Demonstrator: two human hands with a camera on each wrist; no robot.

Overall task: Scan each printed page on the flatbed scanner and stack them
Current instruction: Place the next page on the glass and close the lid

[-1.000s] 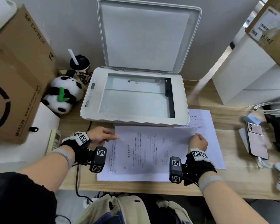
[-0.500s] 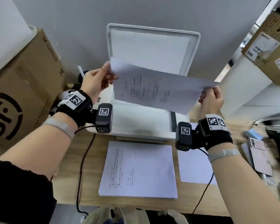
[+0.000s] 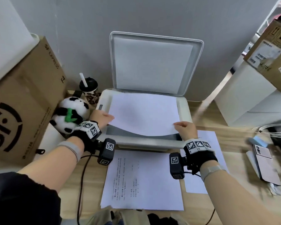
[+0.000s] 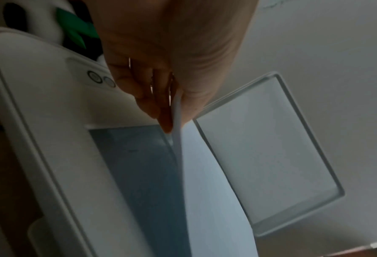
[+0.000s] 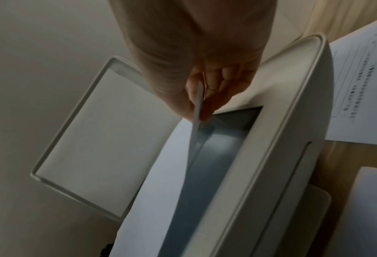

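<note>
The page point(image 3: 144, 114) is held blank side up over the scanner point(image 3: 184, 111) glass, its near edge raised. It is pinched at the left corner by the left hand point(image 3: 101, 118) and at the right corner by the right hand point(image 3: 185, 129), thumbs on top.
</note>
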